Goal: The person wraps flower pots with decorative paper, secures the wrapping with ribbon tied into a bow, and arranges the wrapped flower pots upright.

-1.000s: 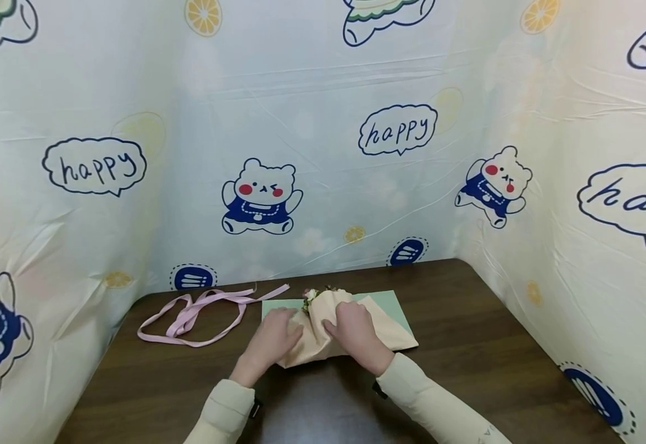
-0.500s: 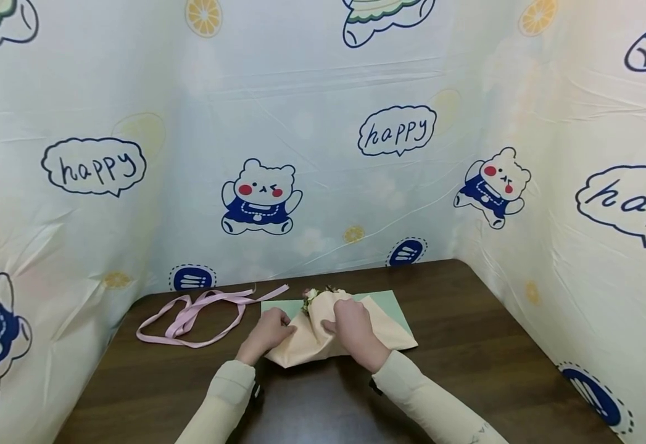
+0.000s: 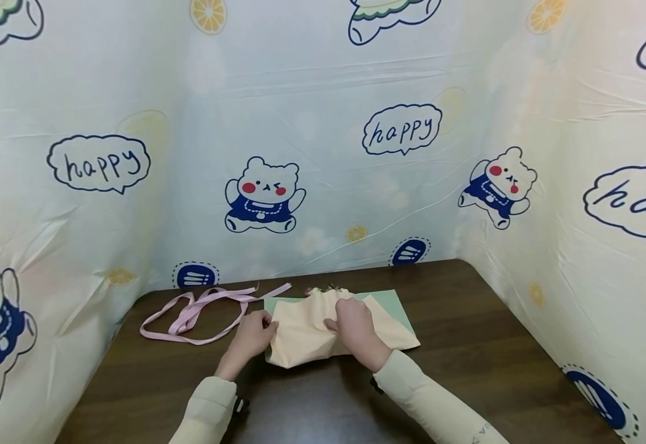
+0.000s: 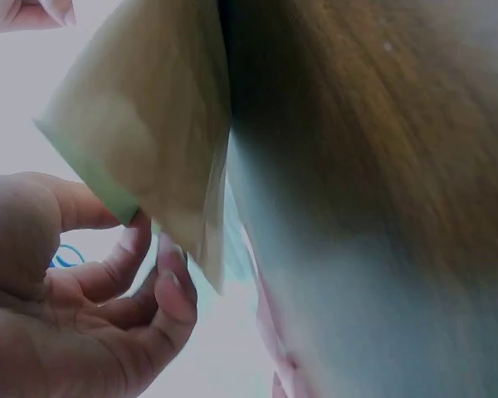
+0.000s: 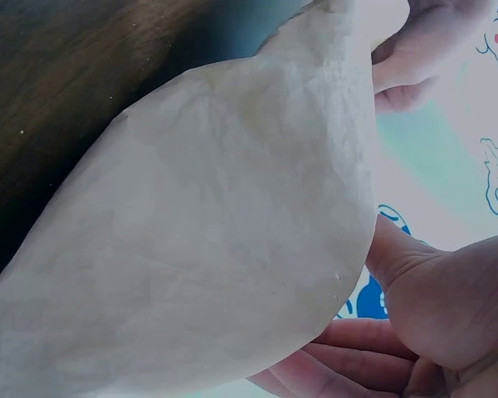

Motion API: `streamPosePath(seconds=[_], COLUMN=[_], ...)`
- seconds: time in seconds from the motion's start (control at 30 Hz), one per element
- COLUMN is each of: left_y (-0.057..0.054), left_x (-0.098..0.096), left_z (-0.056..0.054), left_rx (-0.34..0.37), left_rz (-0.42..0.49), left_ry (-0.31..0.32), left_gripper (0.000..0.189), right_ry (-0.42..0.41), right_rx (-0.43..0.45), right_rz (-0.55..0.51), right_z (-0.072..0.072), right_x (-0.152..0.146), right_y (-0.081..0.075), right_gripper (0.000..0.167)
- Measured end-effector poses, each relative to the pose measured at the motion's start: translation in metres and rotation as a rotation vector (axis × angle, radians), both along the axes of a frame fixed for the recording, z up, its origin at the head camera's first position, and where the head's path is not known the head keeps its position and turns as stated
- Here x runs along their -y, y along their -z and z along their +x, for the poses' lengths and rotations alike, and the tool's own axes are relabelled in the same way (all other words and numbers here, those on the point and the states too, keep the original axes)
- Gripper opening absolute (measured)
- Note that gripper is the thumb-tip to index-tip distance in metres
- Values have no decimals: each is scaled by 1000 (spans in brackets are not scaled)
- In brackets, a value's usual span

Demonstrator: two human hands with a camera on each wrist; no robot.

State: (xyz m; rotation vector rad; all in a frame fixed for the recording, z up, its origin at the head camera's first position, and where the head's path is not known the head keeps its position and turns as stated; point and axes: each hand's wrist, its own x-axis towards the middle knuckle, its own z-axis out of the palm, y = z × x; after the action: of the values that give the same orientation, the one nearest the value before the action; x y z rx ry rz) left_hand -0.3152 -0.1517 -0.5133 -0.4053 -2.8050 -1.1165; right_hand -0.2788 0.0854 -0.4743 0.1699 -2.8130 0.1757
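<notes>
Cream wrapping paper (image 3: 303,336) is folded over a small bunch of flowers (image 3: 318,290), whose tops peek out at its far edge in the head view. Under it lies a light green sheet (image 3: 393,305). My left hand (image 3: 252,338) pinches the paper's left edge between thumb and fingertips; a green strip of edge (image 4: 104,182) shows there in the left wrist view. My right hand (image 3: 360,333) grips the gathered paper at the middle. In the right wrist view, the paper (image 5: 207,215) passes between its thumb and fingers. Most of the flowers are hidden.
A loosely looped pink ribbon (image 3: 186,320) lies on the dark wooden table (image 3: 456,382), left of the paper. A patterned curtain (image 3: 323,142) with bears and writing surrounds the back and sides of the table.
My left hand has moved left along with the paper's left edge, and the cream paper now spreads flatter over the left part, hiding more of the flowers. My right hand keeps its place.
</notes>
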Motion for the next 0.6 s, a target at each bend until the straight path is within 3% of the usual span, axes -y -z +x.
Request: streamPosePath(seconds=[0.23, 0.33, 0.6], left_y=[-3, -1, 5], left_x=[7, 8, 6], left_z=[11, 13, 6], left_rx=[104, 140, 6], left_rz=[-120, -124, 48], left_ry=[-37, -32, -47], left_gripper=[24, 23, 13], right_ry=[10, 18, 24], right_rx=[-9, -23, -51], right_rz=[43, 67, 82], right_z=[3, 5, 5], right_x=[4, 5, 5], right_y=[0, 2, 2], right_gripper=[63, 66, 63])
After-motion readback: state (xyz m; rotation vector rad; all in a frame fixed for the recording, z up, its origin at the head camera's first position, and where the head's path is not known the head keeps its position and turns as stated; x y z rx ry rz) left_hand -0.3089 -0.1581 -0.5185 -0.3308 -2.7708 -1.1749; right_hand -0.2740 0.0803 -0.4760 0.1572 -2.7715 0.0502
